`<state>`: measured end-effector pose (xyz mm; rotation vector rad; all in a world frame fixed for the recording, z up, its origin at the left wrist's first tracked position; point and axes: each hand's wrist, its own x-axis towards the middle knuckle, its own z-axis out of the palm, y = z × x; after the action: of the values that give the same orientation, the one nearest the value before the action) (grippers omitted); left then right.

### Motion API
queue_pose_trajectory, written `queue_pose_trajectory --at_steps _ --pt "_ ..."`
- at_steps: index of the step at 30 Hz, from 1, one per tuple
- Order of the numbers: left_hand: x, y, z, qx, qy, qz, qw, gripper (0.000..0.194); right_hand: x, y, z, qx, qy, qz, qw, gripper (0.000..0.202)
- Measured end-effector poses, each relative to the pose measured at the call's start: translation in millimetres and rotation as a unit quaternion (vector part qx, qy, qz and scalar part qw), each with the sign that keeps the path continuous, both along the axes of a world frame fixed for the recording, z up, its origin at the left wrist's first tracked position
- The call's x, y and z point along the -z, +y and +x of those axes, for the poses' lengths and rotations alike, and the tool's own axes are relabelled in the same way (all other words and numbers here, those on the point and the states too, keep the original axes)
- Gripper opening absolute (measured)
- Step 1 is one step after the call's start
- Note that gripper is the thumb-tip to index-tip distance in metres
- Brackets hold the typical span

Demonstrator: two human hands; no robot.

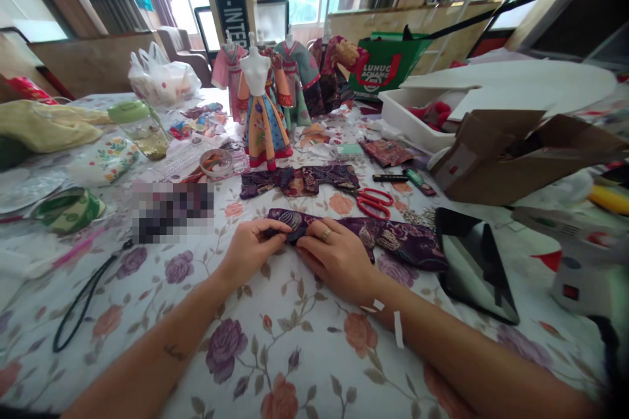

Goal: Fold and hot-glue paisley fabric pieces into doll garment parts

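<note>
My left hand (251,247) and my right hand (339,260) meet over a long strip of purple brocade fabric (393,239) that lies on the floral tablecloth (275,347). Both pinch the strip's left end between fingers and thumb, folding a small dark piece of it. A ring shows on my right hand. A second purple brocade piece, shaped like a tiny jacket (299,180), lies flat just beyond. Red-handled scissors (374,201) rest to the right of the jacket.
A dressed doll mannequin (263,114) stands behind, with more dressed ones beside it. A black tablet (474,265) lies right of my hands, a brown cardboard box (511,154) beyond it, a glue gun (570,255) at far right. Tape rolls, jars and bags crowd the left.
</note>
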<state>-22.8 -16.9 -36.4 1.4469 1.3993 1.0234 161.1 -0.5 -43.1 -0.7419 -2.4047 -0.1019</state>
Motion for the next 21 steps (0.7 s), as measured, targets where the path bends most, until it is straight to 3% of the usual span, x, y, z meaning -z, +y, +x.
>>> queue_pose_trajectory --at_steps 9,13,21 --pt "2.7 0.8 -0.8 -0.007 0.032 0.036 0.999 0.018 -0.7 0.4 -1.6 -0.002 -0.057 0.082 0.995 0.030" --pt "2.1 -0.1 -1.8 0.005 0.051 0.066 0.996 0.020 1.1 0.8 -0.4 -0.001 -0.054 0.067 0.996 0.032" --pt "0.9 -0.3 -0.9 -0.010 0.036 0.028 0.999 0.019 1.7 0.1 1.2 -0.015 -0.050 0.045 0.998 0.027"
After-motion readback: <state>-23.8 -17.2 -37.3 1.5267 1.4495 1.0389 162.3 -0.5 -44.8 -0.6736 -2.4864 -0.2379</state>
